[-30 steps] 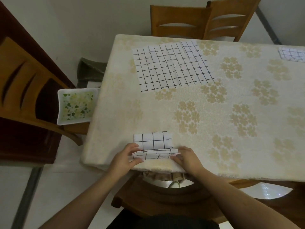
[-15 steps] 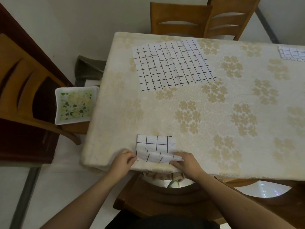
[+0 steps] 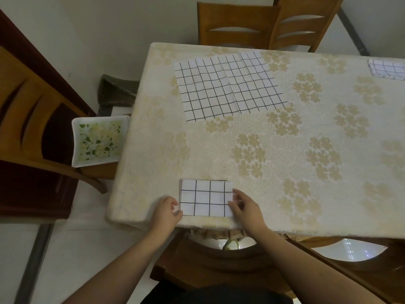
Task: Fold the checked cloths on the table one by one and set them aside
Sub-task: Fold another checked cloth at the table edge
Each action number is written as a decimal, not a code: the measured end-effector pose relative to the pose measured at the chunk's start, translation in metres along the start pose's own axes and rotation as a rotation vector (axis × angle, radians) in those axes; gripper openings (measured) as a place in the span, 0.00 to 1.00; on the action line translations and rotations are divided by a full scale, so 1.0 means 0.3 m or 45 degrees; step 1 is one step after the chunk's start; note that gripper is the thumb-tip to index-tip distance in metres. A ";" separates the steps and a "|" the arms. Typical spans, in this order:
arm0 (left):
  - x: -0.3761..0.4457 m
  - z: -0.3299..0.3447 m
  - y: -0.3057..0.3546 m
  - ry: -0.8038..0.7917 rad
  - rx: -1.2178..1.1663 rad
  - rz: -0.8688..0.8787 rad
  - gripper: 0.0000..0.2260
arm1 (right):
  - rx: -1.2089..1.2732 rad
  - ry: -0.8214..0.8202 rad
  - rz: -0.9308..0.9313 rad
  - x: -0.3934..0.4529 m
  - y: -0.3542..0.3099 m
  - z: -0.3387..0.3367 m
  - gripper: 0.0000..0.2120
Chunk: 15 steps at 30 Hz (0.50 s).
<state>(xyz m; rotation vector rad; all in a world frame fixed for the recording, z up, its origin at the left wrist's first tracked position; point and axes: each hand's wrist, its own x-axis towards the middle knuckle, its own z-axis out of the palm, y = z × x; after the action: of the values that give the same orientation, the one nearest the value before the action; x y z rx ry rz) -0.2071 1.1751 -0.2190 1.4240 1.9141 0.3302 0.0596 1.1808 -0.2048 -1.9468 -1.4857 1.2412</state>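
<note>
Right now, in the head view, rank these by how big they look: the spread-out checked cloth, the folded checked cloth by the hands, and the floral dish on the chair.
1. Spread-out checked cloth, clearly largest, though farthest away.
2. and 3. Floral dish and folded checked cloth look alike; I won't rank them.

You were in a home dining room: wooden chairs [image 3: 237, 25] stood just behind a table [image 3: 285, 163] that wore a flowery cloth.

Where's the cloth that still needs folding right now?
In the head view the unfolded checked cloth lies flat at the table's far left, in front of the two wooden chairs, well beyond the folded cloth between both hands.
</note>
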 end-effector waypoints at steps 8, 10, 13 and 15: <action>0.012 0.013 0.037 0.017 0.002 -0.137 0.04 | -0.213 -0.060 -0.199 0.012 -0.006 0.001 0.25; 0.018 0.017 0.035 0.030 0.016 -0.204 0.03 | -0.191 -0.065 -0.159 0.012 -0.012 0.003 0.27; 0.019 0.023 0.042 0.054 0.016 -0.278 0.07 | -0.097 -0.031 -0.044 0.010 -0.023 0.005 0.30; 0.021 0.033 0.046 0.046 0.019 -0.300 0.10 | -0.001 0.028 0.047 0.013 -0.029 0.006 0.29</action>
<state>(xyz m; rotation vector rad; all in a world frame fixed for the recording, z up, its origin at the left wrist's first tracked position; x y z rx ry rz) -0.1912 1.1837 -0.2204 1.1928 2.0920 0.2313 0.0534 1.1871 -0.2007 -1.9906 -1.4460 1.2305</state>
